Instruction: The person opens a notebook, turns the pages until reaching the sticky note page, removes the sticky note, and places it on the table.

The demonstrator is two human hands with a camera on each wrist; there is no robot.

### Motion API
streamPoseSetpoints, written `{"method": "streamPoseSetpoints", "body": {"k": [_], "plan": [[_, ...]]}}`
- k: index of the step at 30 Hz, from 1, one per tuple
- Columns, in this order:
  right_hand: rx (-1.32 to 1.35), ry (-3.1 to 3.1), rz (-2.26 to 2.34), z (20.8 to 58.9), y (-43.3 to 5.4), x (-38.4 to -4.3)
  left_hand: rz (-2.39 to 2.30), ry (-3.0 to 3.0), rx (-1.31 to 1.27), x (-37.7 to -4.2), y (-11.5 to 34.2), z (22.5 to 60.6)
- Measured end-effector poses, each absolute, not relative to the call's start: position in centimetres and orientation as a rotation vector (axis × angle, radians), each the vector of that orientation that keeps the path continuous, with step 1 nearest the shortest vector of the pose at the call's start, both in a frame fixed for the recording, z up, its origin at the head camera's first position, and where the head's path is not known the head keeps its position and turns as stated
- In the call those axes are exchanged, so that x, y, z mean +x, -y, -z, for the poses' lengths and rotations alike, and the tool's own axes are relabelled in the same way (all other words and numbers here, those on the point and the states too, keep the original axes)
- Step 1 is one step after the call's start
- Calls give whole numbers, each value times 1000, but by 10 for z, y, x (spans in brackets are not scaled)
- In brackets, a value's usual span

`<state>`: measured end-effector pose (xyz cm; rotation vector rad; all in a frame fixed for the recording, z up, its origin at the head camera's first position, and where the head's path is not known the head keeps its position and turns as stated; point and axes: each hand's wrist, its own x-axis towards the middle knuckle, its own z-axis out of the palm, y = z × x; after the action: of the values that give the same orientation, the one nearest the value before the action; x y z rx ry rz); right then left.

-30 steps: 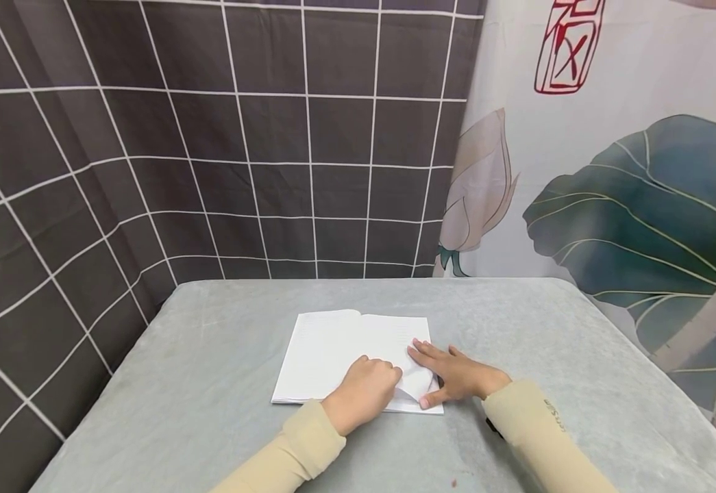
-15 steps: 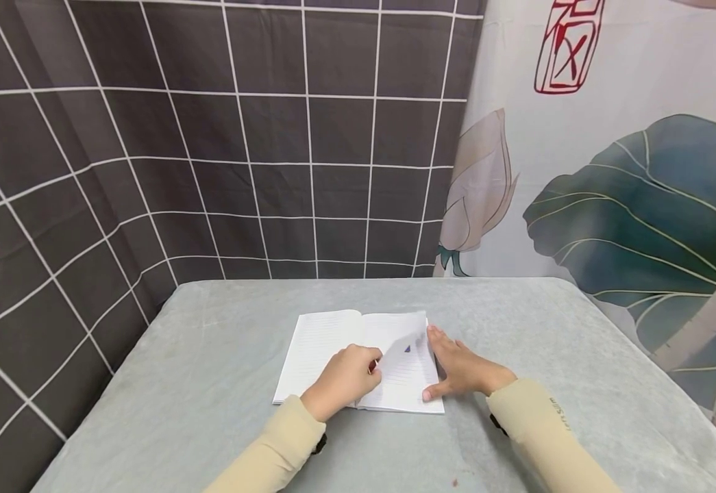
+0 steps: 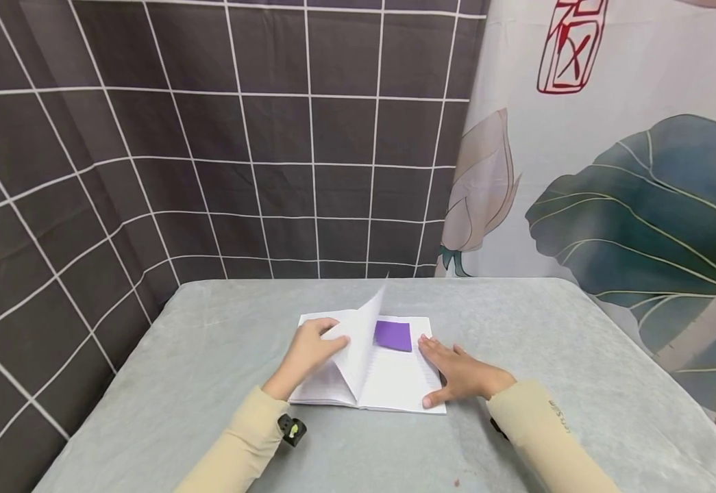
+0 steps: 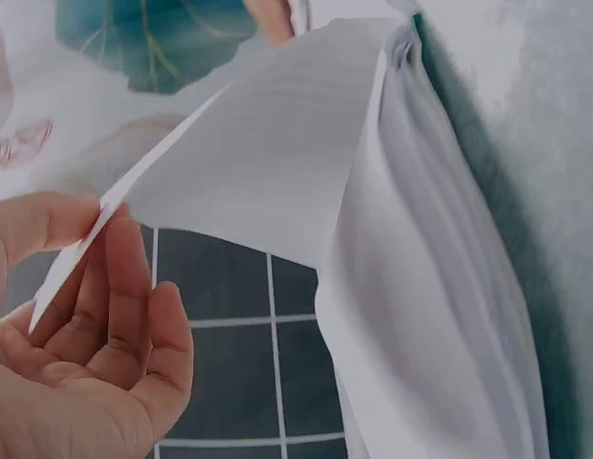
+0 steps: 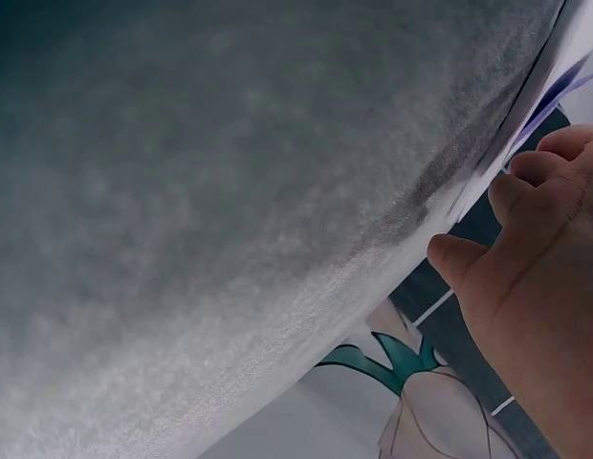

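An open notebook [image 3: 394, 387] with lined white pages lies on the table. My left hand [image 3: 311, 349] pinches the edge of a page [image 3: 360, 339] between thumb and fingers, and the page stands raised over the left half. In the left wrist view, the left hand [image 4: 96, 316] holds that page [image 4: 268, 143] by its edge, beside the curved stack of pages [image 4: 421, 268]. A purple square of paper [image 3: 393, 335] lies on the upper part of the right page. My right hand [image 3: 462, 373] rests with spread fingers on the notebook's right edge.
The grey-covered table [image 3: 222, 356] extends around the notebook on all sides. A dark cloth with a white grid [image 3: 271, 192] hangs behind it, and a printed floral cloth [image 3: 518, 239] hangs at the right.
My left hand has moved left, turning the page up and over from the right side. The purple square has come into view beneath it. My right hand remains at the right edge.
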<state>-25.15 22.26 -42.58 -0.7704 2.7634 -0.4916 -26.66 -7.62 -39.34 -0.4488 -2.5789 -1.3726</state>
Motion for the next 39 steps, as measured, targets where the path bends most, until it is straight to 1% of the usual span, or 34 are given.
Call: {"method": "streamPoseSetpoints", "body": {"k": [6, 10, 25, 32, 39], "plan": [[-794, -2766, 475, 428, -224, -252, 1495, 2591, -244, -271, 94, 390], [-792, -2759, 474, 429, -224, -252, 1565, 2593, -152, -271, 104, 390], [-758, -2708, 490, 427, -225, -252, 1639, 2609, -64, -273, 131, 401], [-770, -2711, 478, 428, -225, -253, 1698, 2669, 49, -273, 144, 408], [-765, -2722, 466, 428, -225, -252, 1761, 2706, 99, -272, 159, 420]]}}
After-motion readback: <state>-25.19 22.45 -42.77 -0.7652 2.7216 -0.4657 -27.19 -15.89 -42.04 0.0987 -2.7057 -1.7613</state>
